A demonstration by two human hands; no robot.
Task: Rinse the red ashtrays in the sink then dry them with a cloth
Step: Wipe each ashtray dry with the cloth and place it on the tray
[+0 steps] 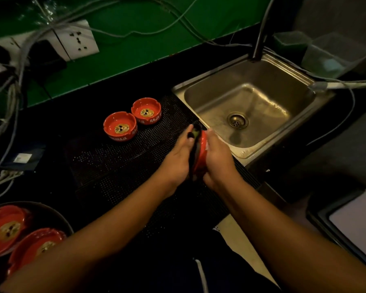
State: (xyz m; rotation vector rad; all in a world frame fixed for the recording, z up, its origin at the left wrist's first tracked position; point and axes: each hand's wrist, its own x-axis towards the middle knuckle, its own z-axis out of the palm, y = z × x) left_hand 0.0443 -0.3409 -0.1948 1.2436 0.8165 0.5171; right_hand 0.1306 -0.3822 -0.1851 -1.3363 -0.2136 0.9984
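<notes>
A red ashtray (202, 153) is held on edge between both hands, above the black perforated mat (118, 166) just left of the steel sink (249, 111). My right hand (219, 159) grips its back. My left hand (178, 154) presses a dark cloth (193, 144) against its open face. Two more red ashtrays stand upright on the mat, one (120, 126) nearer and one (146, 111) farther back. At the bottom left, two red ashtrays (6, 227) (36, 246) lie in a dark round tray (51, 210).
A dark tap pipe (260, 41) rises behind the sink. Wall sockets (76, 39) and loose cables hang over the green wall at the left. A clear box (334, 53) sits behind the sink, a white-topped tray (355, 225) at the right.
</notes>
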